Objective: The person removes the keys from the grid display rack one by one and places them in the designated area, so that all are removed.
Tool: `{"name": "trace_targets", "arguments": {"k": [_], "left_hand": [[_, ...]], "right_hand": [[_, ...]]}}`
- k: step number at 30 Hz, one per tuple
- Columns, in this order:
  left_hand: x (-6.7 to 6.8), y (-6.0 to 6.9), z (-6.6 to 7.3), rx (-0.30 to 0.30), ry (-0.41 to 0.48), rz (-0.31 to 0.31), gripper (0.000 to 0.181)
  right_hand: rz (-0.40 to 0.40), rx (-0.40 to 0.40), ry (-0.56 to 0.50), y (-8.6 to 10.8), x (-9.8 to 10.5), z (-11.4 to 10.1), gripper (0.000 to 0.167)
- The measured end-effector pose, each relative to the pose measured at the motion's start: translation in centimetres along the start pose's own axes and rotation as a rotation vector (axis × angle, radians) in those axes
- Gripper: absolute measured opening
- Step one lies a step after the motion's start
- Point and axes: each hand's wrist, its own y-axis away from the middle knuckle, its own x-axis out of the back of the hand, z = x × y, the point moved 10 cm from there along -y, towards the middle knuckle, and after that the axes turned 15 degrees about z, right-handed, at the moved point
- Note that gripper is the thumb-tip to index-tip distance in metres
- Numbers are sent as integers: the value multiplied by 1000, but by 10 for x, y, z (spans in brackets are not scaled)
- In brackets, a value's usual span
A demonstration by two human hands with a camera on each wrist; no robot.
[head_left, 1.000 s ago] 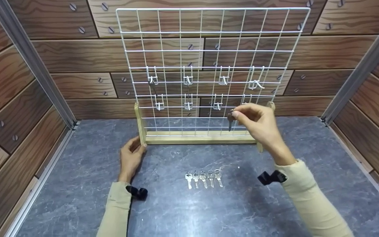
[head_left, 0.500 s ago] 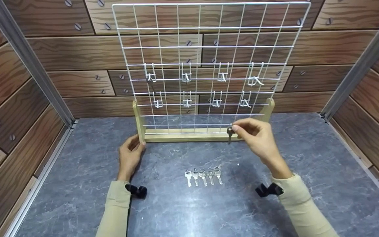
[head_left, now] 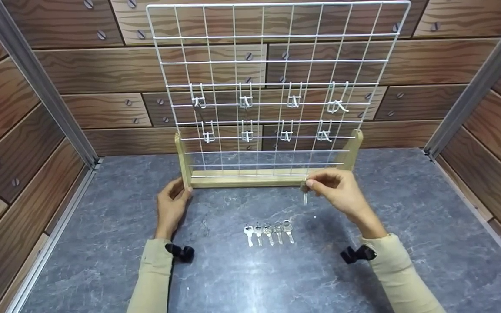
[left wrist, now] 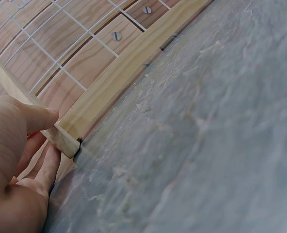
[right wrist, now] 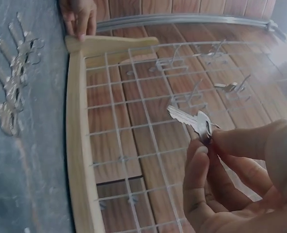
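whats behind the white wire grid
Through the white wire grid, the wood-plank-patterned wall with slotted screw heads shows, and, lower down, a strip of grey marbled tabletop. Whatever is directly behind the pale wooden crossbar and the right hand is covered.

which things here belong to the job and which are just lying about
Seem part of the job:
key in the right hand
five keys on the table
hanging key
wire grid and hooks
wooden stand, gripped by the left hand

Seem incidental:
small white speck
wood-patterned walls
metal corner posts
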Motion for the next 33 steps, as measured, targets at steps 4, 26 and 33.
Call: {"name": "trace_targets", "arguments": {"k": [4, 26, 33], "left_hand": [[1, 1, 0, 5, -7, 2, 45], [1, 3, -1, 7, -23, -23, 45], [1, 3, 3, 5, -41, -22, 45]], "right_hand": [[-31, -23, 30, -1, -3, 17, 17], [-222, -240, 165, 13, -25, 85, 23], [-299, -297, 189, 21, -32, 97, 25]]}}
